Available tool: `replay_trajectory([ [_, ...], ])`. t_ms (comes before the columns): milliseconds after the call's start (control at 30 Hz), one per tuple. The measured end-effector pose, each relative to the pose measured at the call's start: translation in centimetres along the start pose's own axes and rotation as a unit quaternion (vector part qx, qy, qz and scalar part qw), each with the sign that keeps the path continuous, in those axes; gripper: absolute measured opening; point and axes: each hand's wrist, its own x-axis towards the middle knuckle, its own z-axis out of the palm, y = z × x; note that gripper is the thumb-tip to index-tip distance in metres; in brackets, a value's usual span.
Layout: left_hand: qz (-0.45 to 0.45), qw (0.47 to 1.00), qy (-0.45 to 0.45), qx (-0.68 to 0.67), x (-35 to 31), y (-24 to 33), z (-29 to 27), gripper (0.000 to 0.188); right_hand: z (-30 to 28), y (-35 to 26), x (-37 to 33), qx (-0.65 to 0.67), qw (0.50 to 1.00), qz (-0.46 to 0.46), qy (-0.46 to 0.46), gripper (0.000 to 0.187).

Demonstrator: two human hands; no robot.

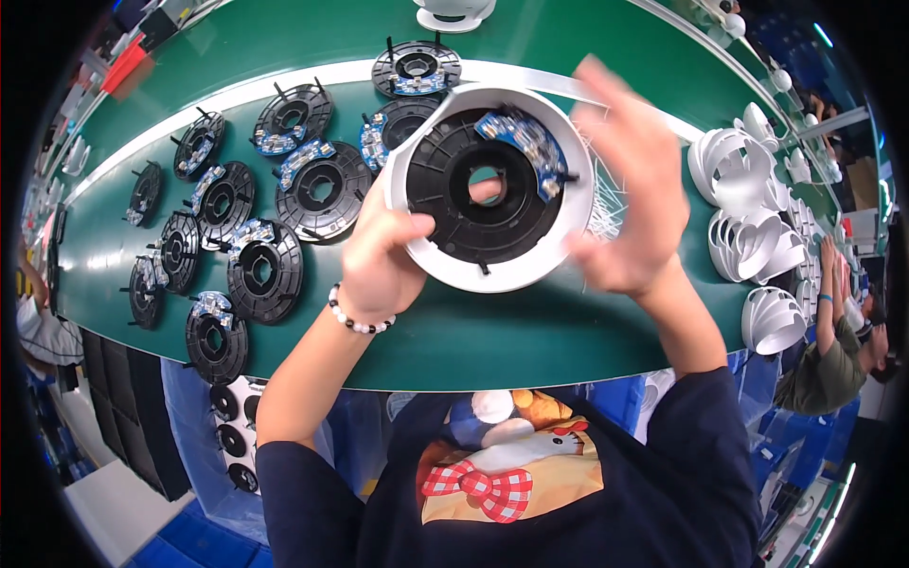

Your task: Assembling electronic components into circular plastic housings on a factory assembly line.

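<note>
My left hand [382, 257] grips the left side of a round white housing [511, 277], its thumb over the rim. Inside the housing sits a black ribbed disc [450, 222] with a hole at its centre, where a fingertip shows through from behind. A curved blue circuit board [524, 142] lies along the disc's upper right. My right hand [636, 180] is blurred beside the housing's right edge, fingers stretched out and apart, with nothing seen in it. Whether its thumb touches the rim, I cannot tell.
Several black discs with blue boards [265, 270] lie across the left of the green table [454, 346]. Thin white strips [606, 210] lie behind my right hand. White curved shells [743, 241] are stacked at the right. Another person [833, 364] works at the far right.
</note>
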Motion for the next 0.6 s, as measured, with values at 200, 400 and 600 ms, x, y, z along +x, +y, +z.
replay_trajectory([
  [200, 0.027, 0.975, -0.05, 0.215, -0.5, -1.8, 0.8, 0.06, 0.2, -0.4, -1.1, 0.096, 0.92, 0.351, -0.145, 0.029],
  [400, 0.201, 0.872, -0.027, 0.445, -1.0, -2.3, 0.8, 0.057, 0.3, -0.5, -2.7, 0.028, 0.985, 0.172, -0.01, 0.027],
  [600, 0.372, 0.8, -0.043, 0.47, -0.6, -3.0, -0.3, 0.058, 0.8, -1.3, -3.5, -0.015, 0.996, 0.081, 0.025, 0.068],
])
